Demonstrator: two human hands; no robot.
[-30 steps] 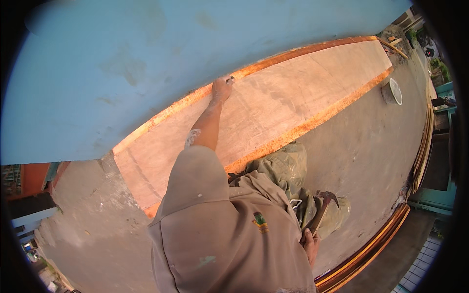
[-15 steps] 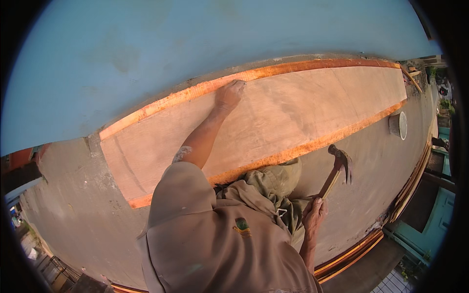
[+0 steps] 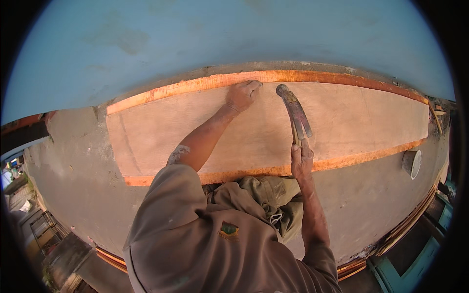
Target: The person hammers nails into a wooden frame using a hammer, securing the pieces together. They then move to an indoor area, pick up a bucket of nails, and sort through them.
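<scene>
A long plywood panel [image 3: 195,117] lies across in front of me, edged by a far wooden strip [image 3: 195,84] and a near wooden strip [image 3: 342,160]. My left hand [image 3: 243,94] rests at the panel's far edge against the far strip, its fingers pinched together; whatever they hold is too small to make out. In my right hand [image 3: 302,158] is a claw hammer [image 3: 294,110], gripped by its handle. The hammer's head is over the panel, a short way right of my left hand. My right fingers cover part of the handle.
A blue wall [image 3: 234,34] rises beyond the far strip. On the grey concrete floor [image 3: 78,166] a small bucket [image 3: 412,163] stands to the right of the panel. Long wooden strips [image 3: 405,222] lie along the floor's right edge.
My right hand has swung the hammer up and inward, from beside my right leg to over the panel. My left hand stays pinched at the far strip. The view has shifted slightly.
</scene>
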